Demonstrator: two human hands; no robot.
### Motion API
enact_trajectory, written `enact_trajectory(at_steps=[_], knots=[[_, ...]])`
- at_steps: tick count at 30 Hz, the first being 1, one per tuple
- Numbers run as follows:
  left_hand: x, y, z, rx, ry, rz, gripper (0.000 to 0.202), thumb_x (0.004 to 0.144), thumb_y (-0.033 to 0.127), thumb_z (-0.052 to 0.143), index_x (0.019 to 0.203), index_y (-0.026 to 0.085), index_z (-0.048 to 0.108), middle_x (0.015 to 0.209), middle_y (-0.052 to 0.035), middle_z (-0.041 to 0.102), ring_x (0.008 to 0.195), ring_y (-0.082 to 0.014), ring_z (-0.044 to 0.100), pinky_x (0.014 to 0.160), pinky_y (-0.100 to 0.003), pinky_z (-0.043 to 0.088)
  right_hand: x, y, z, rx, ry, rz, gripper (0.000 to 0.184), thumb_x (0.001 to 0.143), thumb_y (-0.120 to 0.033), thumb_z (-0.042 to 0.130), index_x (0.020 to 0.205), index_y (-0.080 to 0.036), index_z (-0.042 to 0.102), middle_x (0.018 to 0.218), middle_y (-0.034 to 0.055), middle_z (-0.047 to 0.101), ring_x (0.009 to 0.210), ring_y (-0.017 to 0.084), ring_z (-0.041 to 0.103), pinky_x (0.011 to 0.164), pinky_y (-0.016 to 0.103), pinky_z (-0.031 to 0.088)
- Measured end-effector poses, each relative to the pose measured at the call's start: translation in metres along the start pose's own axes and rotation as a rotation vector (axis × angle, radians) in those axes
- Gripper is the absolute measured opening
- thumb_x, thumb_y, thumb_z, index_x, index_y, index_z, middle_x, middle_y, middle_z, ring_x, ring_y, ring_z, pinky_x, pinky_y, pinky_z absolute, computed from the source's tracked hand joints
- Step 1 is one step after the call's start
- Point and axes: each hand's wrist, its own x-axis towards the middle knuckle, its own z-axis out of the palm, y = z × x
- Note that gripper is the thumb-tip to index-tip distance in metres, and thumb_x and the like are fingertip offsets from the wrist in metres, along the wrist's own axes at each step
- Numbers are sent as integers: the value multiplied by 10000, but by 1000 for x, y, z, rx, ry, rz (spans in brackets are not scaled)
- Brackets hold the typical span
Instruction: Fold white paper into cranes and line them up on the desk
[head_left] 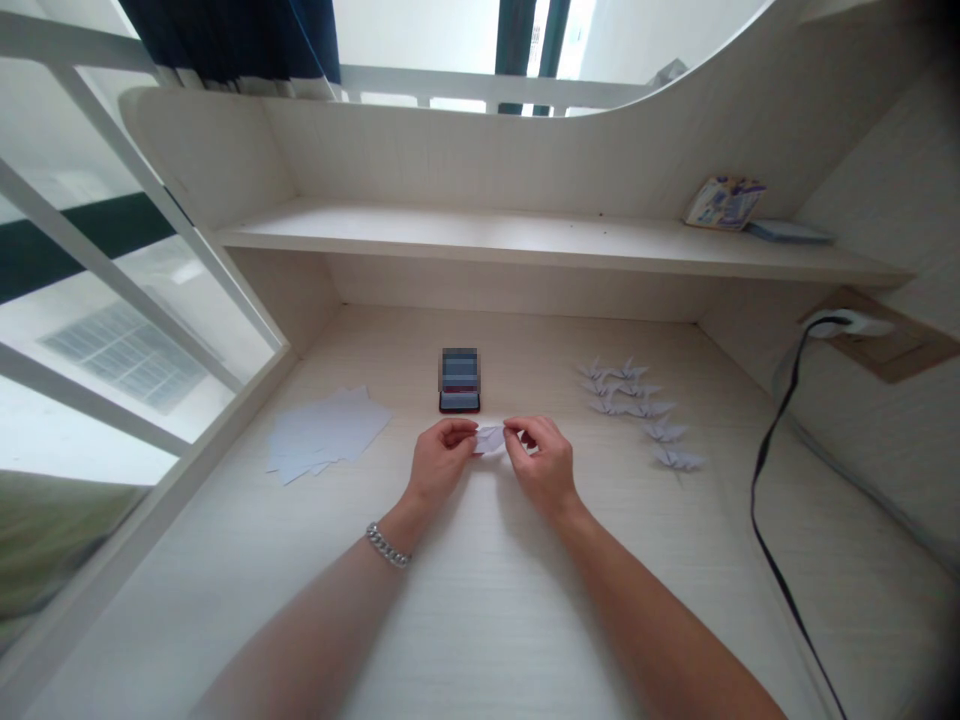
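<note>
Pinching from both sides, my left hand (439, 460) and right hand (543, 465) hold a small, creased white paper (490, 439) midway between the side edges of the pale, faintly grained desk (487, 620). Flat, overlapping sheets (326, 435) fan out near its left edge; spiky folded-paper figures (628, 389) lie towards its right edge. Nearer the back edge sits a rectangular, red-rimmed device (460, 399).

My left hand (440, 455) and right hand (543, 460) held 1 small folded paper (490, 440) by its ends; a blurred-out device (460, 382) sat just beyond, white sheets (326, 432) lay to my left and paper figures (666, 430) to my right
</note>
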Motion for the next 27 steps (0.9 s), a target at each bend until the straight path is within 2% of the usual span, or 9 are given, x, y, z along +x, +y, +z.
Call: enact_trajectory(at_steps=[3,6,13,18,22,24,27], knots=[[0,-1,-1,6,25,8,242,615,201,684,832,112,629,788,-48,672,721,-152,637,678,-304,555,-3,-3,3,-15,-99,-34,185,802,-227,509,876,-233,679,801,52,635,683,182,535,682,312,437],[0,-2,-1,17,31,16,234,618,206,682,829,117,633,791,-46,678,715,-148,638,691,-304,551,-4,-2,7,11,-137,-9,210,806,-230,512,924,-237,686,845,53,637,664,168,549,649,294,442],[-1,-3,-2,106,18,59,208,636,199,673,829,126,653,801,-57,688,730,-152,640,703,-270,526,-4,1,10,105,-170,22,224,822,-269,514,955,-220,688,923,74,650,851,194,595,776,309,459],[-8,0,2,172,-99,137,185,737,245,595,873,143,666,883,-74,686,827,-177,634,793,-306,501,-2,4,10,262,-246,200,280,782,-384,569,950,-190,682,934,81,675,847,209,617,743,313,482],[-13,4,5,282,-171,197,191,769,231,558,908,162,670,940,-71,676,884,-181,619,825,-303,484,1,12,11,408,-267,291,280,693,-380,664,874,-167,680,858,77,691,798,213,628,751,331,488],[-12,4,4,300,-117,209,177,760,235,572,889,158,664,911,-69,675,850,-174,623,782,-287,495,2,17,13,525,-250,379,270,693,-385,658,838,-159,673,788,72,687,713,196,628,691,328,506],[-8,6,0,366,52,243,175,733,259,606,867,159,658,861,-58,669,752,-150,616,695,-259,499,3,22,15,627,-232,497,271,655,-390,685,781,-150,665,709,50,668,620,167,611,627,312,518]])
